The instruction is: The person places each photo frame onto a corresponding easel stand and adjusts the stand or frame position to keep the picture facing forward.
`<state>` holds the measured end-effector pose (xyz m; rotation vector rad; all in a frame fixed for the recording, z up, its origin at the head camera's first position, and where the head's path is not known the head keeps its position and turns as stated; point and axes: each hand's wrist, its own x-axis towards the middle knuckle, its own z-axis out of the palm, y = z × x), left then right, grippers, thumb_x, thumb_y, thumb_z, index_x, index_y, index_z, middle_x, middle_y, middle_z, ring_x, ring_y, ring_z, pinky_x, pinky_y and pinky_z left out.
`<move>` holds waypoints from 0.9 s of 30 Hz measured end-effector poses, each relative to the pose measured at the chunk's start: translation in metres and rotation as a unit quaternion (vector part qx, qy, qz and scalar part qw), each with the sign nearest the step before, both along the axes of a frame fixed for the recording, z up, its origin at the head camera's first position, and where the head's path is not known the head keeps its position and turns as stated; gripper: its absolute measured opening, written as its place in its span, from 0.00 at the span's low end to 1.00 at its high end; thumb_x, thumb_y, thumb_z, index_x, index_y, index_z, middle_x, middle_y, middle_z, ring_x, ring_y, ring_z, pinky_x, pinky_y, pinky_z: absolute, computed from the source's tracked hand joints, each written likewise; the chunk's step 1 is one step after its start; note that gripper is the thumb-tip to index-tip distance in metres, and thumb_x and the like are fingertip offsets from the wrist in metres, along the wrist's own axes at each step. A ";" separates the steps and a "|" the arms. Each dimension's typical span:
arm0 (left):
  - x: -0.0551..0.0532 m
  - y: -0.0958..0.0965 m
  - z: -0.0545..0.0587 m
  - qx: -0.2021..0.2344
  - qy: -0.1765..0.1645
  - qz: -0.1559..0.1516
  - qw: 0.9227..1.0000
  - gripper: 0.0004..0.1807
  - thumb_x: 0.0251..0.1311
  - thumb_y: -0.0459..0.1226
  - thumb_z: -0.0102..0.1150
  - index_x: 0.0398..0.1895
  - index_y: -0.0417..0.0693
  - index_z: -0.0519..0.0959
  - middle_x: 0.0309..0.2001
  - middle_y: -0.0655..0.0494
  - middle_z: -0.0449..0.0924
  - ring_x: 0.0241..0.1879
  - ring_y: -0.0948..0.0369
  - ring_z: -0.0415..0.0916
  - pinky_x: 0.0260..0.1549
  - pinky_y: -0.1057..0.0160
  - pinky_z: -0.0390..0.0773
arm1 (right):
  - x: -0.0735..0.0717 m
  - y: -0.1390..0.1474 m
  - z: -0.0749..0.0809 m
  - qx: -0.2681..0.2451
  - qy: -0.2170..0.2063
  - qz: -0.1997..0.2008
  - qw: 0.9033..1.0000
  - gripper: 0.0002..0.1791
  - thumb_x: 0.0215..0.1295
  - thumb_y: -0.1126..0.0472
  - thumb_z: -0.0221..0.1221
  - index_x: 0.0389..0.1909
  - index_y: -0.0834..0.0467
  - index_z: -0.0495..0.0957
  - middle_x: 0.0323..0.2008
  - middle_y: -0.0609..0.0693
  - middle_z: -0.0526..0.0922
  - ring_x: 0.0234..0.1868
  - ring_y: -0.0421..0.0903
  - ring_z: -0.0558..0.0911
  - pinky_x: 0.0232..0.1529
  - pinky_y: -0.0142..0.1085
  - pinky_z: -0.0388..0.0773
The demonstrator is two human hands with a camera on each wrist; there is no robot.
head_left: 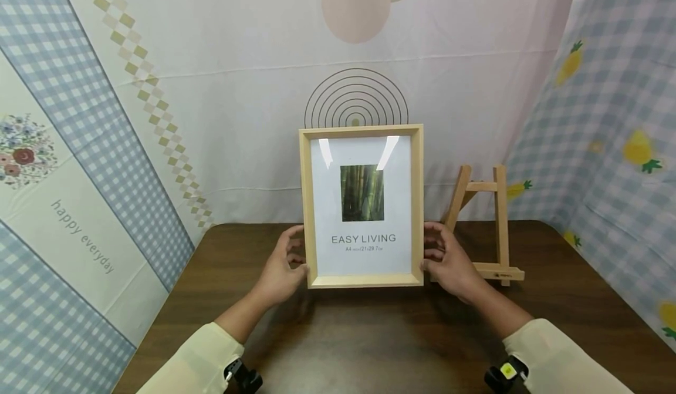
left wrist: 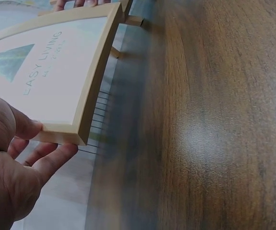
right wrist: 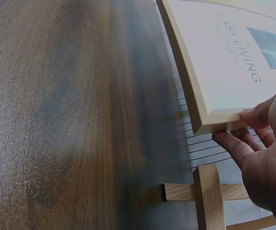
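Note:
A light-wood picture frame (head_left: 362,259) stands upright between my two hands, its face toward me, with a small bamboo picture and the words EASY LIVING behind the glossy front. My left hand (head_left: 282,268) grips its left side low down, thumb at the front edge and fingers behind, as the left wrist view shows on the frame's corner (left wrist: 80,132). On the opposite side my right hand (head_left: 449,262) pinches the lower right edge in the same way. In both wrist views the bottom edge appears lifted off the table.
A small wooden easel (head_left: 500,224) stands on the brown table (head_left: 359,341), just right of and behind my right hand. In the right wrist view, easel parts (right wrist: 209,196) lie close below that hand. A patterned cloth (head_left: 253,88) hangs behind the table, with checked cloth at both sides.

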<state>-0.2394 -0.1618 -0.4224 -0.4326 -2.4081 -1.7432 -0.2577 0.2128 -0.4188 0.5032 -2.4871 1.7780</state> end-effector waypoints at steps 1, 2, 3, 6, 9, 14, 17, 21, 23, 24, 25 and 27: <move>0.000 0.000 0.000 0.000 -0.001 -0.001 1.000 0.45 0.58 0.16 0.58 0.74 0.60 0.60 0.59 0.42 0.73 0.45 0.47 0.78 0.37 0.56 0.82 | 0.000 0.000 0.000 0.000 0.001 0.000 1.000 0.43 0.62 0.82 0.58 0.74 0.57 0.54 0.62 0.67 0.70 0.56 0.65 0.78 0.44 0.40 0.84; -0.001 0.000 0.001 0.000 -0.001 -0.002 1.000 0.45 0.59 0.16 0.58 0.74 0.61 0.60 0.59 0.42 0.73 0.45 0.47 0.78 0.37 0.57 0.82 | 0.000 0.000 0.000 0.000 0.002 0.000 1.000 0.43 0.62 0.82 0.58 0.75 0.57 0.54 0.62 0.67 0.70 0.56 0.65 0.78 0.44 0.40 0.84; -0.001 0.000 0.002 -0.001 -0.002 -0.003 1.000 0.45 0.59 0.16 0.58 0.74 0.61 0.60 0.59 0.42 0.73 0.45 0.47 0.78 0.37 0.57 0.82 | -0.001 0.001 0.001 0.001 0.003 0.001 1.000 0.43 0.62 0.82 0.58 0.75 0.58 0.54 0.62 0.67 0.70 0.56 0.65 0.78 0.44 0.40 0.84; -0.001 -0.001 0.003 -0.005 -0.004 -0.005 1.000 0.44 0.60 0.16 0.57 0.74 0.61 0.60 0.59 0.42 0.72 0.46 0.47 0.78 0.36 0.57 0.82 | -0.001 0.001 0.001 0.002 0.007 0.001 1.000 0.43 0.63 0.81 0.58 0.75 0.58 0.53 0.62 0.68 0.70 0.57 0.65 0.78 0.45 0.39 0.84; -0.003 -0.001 0.004 -0.007 -0.003 -0.005 1.000 0.44 0.61 0.16 0.57 0.75 0.60 0.59 0.60 0.41 0.72 0.47 0.46 0.78 0.36 0.57 0.82 | -0.001 0.002 0.002 0.005 0.009 0.004 1.000 0.42 0.64 0.81 0.58 0.76 0.59 0.52 0.63 0.68 0.69 0.57 0.65 0.78 0.45 0.38 0.84; -0.004 0.001 0.007 -0.006 -0.002 -0.004 1.000 0.45 0.60 0.16 0.58 0.75 0.60 0.59 0.60 0.41 0.72 0.47 0.46 0.78 0.37 0.57 0.83 | -0.001 0.002 0.007 0.004 0.012 -0.001 1.000 0.43 0.63 0.81 0.59 0.76 0.60 0.52 0.63 0.69 0.69 0.57 0.66 0.77 0.46 0.38 0.83; -0.004 0.002 0.008 -0.004 0.000 -0.003 1.000 0.45 0.59 0.16 0.58 0.75 0.59 0.59 0.60 0.41 0.73 0.47 0.46 0.78 0.37 0.57 0.84 | 0.000 0.002 0.010 0.000 0.010 -0.003 1.000 0.43 0.63 0.80 0.59 0.76 0.60 0.52 0.64 0.69 0.68 0.57 0.66 0.77 0.46 0.39 0.83; -0.005 0.003 0.008 -0.003 0.006 -0.004 1.000 0.46 0.59 0.16 0.58 0.75 0.59 0.59 0.60 0.41 0.73 0.46 0.46 0.78 0.36 0.58 0.84 | 0.001 0.003 0.012 -0.004 0.009 -0.002 1.000 0.42 0.64 0.81 0.59 0.75 0.61 0.52 0.64 0.69 0.68 0.57 0.66 0.77 0.45 0.40 0.84; -0.006 0.004 0.007 -0.003 0.009 -0.004 1.000 0.46 0.59 0.16 0.58 0.76 0.59 0.59 0.60 0.41 0.73 0.46 0.46 0.78 0.36 0.58 0.84 | 0.001 0.004 0.013 -0.003 0.010 -0.003 1.000 0.42 0.64 0.81 0.59 0.75 0.61 0.52 0.63 0.69 0.68 0.57 0.66 0.77 0.45 0.39 0.84; -0.006 0.004 0.007 -0.004 0.010 -0.004 1.000 0.46 0.58 0.16 0.58 0.75 0.59 0.59 0.60 0.41 0.73 0.46 0.46 0.78 0.36 0.58 0.84 | 0.002 0.004 0.013 -0.002 0.011 -0.004 1.000 0.42 0.64 0.81 0.59 0.75 0.61 0.52 0.63 0.69 0.68 0.57 0.66 0.77 0.45 0.39 0.84; -0.006 0.004 0.007 -0.004 0.011 -0.005 1.000 0.46 0.59 0.16 0.58 0.76 0.60 0.59 0.60 0.41 0.73 0.46 0.46 0.78 0.36 0.58 0.84 | 0.002 0.004 0.013 -0.001 0.012 -0.005 1.000 0.42 0.64 0.81 0.59 0.75 0.61 0.52 0.63 0.69 0.68 0.57 0.66 0.77 0.45 0.38 0.84; -0.007 0.006 0.008 -0.003 0.012 -0.005 1.000 0.46 0.59 0.16 0.58 0.76 0.60 0.59 0.60 0.41 0.73 0.46 0.46 0.78 0.36 0.58 0.84 | 0.002 0.006 0.013 -0.001 0.014 -0.005 1.000 0.42 0.64 0.81 0.58 0.76 0.61 0.51 0.64 0.69 0.68 0.57 0.66 0.77 0.45 0.38 0.84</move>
